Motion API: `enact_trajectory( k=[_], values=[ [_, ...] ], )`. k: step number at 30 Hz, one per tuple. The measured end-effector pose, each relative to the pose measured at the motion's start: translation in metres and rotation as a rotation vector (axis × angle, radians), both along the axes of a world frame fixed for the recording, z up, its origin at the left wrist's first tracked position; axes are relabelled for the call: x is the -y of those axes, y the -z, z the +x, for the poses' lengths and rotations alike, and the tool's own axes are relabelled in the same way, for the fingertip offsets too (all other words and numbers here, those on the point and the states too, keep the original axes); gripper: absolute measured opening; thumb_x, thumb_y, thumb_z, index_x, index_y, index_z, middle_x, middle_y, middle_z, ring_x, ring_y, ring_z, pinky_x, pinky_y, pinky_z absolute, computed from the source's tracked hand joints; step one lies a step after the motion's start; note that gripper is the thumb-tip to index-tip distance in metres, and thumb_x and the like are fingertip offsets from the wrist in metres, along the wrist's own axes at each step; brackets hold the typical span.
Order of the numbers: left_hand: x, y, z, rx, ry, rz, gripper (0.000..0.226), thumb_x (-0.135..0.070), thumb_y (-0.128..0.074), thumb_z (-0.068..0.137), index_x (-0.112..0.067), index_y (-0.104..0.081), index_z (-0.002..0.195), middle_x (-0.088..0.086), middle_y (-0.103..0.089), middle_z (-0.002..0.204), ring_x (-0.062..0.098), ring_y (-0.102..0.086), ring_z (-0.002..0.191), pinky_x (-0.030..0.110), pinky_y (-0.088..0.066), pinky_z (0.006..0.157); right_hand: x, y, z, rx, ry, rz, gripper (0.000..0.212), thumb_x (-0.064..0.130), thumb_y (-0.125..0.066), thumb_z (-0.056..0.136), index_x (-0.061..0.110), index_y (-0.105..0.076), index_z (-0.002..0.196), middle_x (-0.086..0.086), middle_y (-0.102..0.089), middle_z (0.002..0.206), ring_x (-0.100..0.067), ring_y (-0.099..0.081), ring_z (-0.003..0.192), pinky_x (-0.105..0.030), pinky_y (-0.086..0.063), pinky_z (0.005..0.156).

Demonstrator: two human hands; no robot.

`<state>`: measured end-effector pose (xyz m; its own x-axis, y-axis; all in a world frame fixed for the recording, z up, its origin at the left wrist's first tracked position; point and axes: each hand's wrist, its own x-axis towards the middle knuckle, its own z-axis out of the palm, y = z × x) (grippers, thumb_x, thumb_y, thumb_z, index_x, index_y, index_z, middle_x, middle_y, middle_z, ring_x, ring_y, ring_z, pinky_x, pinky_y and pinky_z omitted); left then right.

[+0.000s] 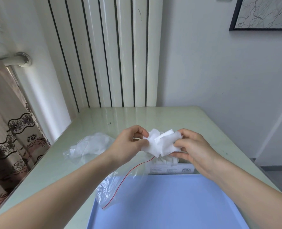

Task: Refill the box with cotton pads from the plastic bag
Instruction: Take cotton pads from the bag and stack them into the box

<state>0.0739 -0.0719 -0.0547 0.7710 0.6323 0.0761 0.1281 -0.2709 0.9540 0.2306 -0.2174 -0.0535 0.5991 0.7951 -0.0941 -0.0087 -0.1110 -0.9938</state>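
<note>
While the pale green table (178,118) carries everything at a reach that suits both arms, the things on it sit close around the spot where the hands work, which I take to be deliberate: short trips from bag to box. Nearest the person lies a blue tray (170,204), its far edge touching the box; it probably marks the work area, and it holds only part of a bag.

That plastic bag (113,189), clear with a red seal line, lies slack across the tray's left corner and runs up toward the box, mouth loose. A second crumpled clear bag (90,144) rests farther left on the table, well apart from the hands; whether it holds pads cannot be told.

Smaller again, the box (171,167) stands just beyond the tray, directly under the hands, its barcoded side facing the person. White pads already show inside it, so the refill looks partly done.

Above it, the left hand (128,144) pinches one side of a loose bunch of cotton pads (160,142), and the right hand (193,149) curls round the other side, so each grip is narrow and holding pads. The bunch is fanned and untidy; holding it from both ends over the opening seems meant to square it up so that it will drop in flat.
</note>
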Motion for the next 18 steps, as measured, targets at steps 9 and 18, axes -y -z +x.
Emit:
enact_trajectory(
  k=[9,18],
  values=[
    [0.004,-0.004,0.002,0.033,0.078,0.038,0.019,-0.007,-0.052,0.075,-0.017,-0.058,0.09,0.022,-0.063,0.093,0.021,-0.052,0.074,0.044,-0.047,0.076,-0.016,-0.012,-0.013,0.31,-0.047,-0.068,0.025,-0.009,-0.053,0.081,0.007,-0.068,0.095,-0.019,-0.071,0.099,-0.025,-0.071,0.08,-0.036,-0.062,0.072],
    [0.003,0.0,0.004,0.056,0.026,-0.01,0.017,-0.01,-0.072,0.083,-0.006,-0.059,0.093,0.005,-0.068,0.094,0.025,-0.071,0.081,0.038,-0.058,0.081,-0.017,-0.011,-0.02,0.367,0.023,-0.082,0.015,0.0,-0.06,0.085,0.011,-0.066,0.094,-0.01,-0.069,0.095,-0.025,-0.075,0.073,-0.04,-0.062,0.077]
  ],
)
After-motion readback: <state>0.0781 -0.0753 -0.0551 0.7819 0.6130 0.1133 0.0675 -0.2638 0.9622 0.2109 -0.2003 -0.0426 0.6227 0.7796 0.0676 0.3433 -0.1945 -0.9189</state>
